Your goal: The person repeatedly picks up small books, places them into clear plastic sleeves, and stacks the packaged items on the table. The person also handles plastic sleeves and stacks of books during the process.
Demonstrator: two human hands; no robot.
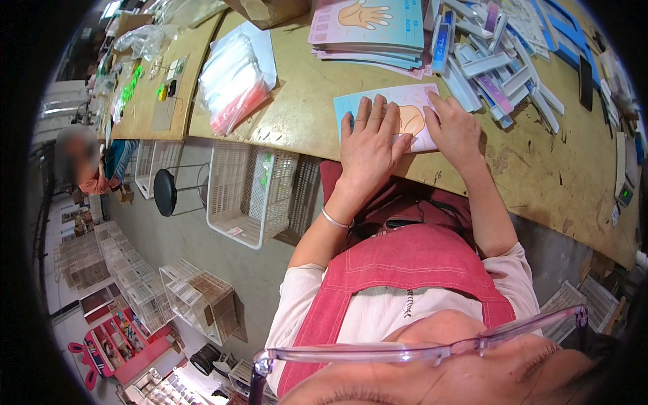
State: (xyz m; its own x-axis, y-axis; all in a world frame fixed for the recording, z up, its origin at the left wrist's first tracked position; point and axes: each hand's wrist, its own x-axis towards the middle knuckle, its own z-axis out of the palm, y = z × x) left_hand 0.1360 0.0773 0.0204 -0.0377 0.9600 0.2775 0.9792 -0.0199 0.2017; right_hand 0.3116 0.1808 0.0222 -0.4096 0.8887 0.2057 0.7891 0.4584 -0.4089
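Lying at the near edge of the bench, the pastel hand-illustrated card could crease or skew if pressed unevenly. The left hand lies flat on it, fingers narrowly spread; the right hand, fingers bent, touches its right side. Beyond sits a card stack.

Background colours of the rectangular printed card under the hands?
The card is light blue and pink, best in head view.

Black round stool just beside white crate. Pink organizer off left. Dark phone on table.
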